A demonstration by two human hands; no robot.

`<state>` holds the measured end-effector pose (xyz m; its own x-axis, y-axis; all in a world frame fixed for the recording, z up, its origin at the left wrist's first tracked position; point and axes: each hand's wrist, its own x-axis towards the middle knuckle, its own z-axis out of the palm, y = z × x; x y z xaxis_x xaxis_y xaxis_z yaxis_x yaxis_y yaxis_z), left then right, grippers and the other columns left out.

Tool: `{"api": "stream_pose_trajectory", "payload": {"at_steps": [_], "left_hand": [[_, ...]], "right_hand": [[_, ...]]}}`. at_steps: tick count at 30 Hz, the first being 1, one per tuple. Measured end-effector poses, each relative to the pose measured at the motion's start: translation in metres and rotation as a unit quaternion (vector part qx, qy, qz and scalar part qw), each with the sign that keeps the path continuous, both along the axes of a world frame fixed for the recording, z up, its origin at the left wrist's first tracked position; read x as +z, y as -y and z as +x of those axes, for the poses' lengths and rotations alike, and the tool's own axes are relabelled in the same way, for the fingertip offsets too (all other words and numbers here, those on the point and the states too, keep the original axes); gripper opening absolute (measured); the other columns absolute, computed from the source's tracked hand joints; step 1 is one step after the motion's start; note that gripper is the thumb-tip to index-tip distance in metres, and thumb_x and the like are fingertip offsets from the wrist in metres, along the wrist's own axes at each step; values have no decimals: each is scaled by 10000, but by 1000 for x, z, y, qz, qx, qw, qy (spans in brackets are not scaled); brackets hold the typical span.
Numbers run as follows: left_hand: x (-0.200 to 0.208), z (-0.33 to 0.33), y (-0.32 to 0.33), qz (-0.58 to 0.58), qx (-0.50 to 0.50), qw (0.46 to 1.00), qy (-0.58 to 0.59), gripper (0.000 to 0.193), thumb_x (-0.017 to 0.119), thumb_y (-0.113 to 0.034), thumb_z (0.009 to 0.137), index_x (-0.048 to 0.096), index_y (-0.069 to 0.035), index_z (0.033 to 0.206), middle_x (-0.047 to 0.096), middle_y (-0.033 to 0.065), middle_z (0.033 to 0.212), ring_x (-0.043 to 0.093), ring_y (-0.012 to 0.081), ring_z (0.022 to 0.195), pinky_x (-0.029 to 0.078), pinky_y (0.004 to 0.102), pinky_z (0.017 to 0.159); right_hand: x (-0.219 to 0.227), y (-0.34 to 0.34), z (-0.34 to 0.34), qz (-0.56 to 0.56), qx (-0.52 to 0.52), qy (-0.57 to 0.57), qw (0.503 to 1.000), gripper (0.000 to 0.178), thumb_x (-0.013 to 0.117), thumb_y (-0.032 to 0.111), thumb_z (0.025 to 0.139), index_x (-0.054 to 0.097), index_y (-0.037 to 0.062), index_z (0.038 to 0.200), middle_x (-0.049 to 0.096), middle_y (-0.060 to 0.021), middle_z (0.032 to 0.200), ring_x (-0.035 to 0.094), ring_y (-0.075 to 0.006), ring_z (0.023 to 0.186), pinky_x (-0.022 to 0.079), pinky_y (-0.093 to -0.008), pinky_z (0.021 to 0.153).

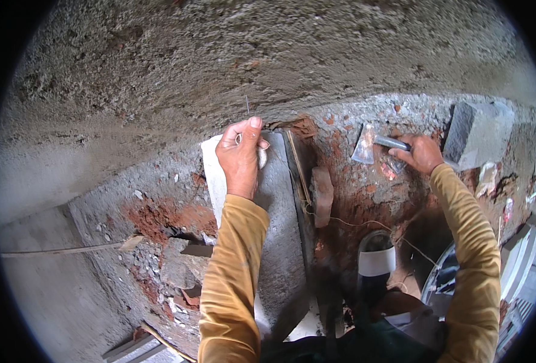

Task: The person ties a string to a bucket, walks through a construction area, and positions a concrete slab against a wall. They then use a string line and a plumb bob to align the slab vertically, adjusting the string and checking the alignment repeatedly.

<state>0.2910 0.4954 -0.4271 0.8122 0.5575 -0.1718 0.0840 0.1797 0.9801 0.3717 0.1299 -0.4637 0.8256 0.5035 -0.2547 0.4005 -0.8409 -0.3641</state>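
Observation:
My left hand (pixel 239 163) is closed in a pinch around a thin, straight metal nail (pixel 247 106), which stands up from the fingertips close to the rough wall. A pale string (pixel 265 146) loops around those fingers. Below that hand lies a long grey concrete slab (pixel 280 218), with a white sheet-like piece (pixel 211 166) along its left side. My right hand (pixel 425 154) grips the dark handle of a hatchet (pixel 365 145). Its flared, worn metal head points left, above the rubble-strewn ground.
A rough cement wall (pixel 280 48) runs across the far side. At the right sits a grey block (pixel 478 134). A brick piece (pixel 322 196) rests beside the slab, and string (pixel 365 225) trails across red soil. Broken rubble (pixel 180 266) lies at the left, near a wooden stick (pixel 74 249).

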Motion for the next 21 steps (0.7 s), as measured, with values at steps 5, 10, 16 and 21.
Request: {"api": "stream_pose_trajectory", "payload": {"at_steps": [5, 10, 16, 21], "left_hand": [[-6, -17, 13, -28, -37, 999, 0, 245, 732, -222, 856, 644, -3, 918, 628, 39, 732, 569, 96, 605, 452, 227, 574], [-8, -43, 26, -21, -114, 993, 33, 258, 664, -251, 902, 608, -2, 941, 619, 67, 731, 588, 153, 635, 485, 296, 597], [-9, -87, 36, -46, -201, 978, 39, 490, 697, -330, 870, 521, 5, 1180, 631, 67, 915, 612, 140, 708, 490, 262, 654], [-8, -126, 30, -90, -231, 968, 38, 624, 719, -413, 834, 478, -11, 1245, 629, 63, 903, 601, 117, 740, 489, 253, 642]], "right_hand": [[-10, 5, -15, -58, -62, -21, 996, 439, 642, 452, 851, 676, 63, 1051, 653, -208, 1015, 626, -380, 920, 488, -429, 821], [26, -40, -50, 68, -48, 103, 991, 422, 570, 398, 901, 623, 62, 1151, 599, -148, 1093, 591, -328, 1047, 476, -424, 875], [79, -147, -127, 283, 72, 52, 955, 351, 599, 249, 867, 612, 46, 1153, 590, -138, 1124, 551, -307, 1088, 436, -409, 954], [90, -179, -169, 288, 65, 4, 955, 339, 618, 214, 829, 615, 50, 1126, 582, -132, 1149, 542, -312, 1102, 440, -405, 945]]}}
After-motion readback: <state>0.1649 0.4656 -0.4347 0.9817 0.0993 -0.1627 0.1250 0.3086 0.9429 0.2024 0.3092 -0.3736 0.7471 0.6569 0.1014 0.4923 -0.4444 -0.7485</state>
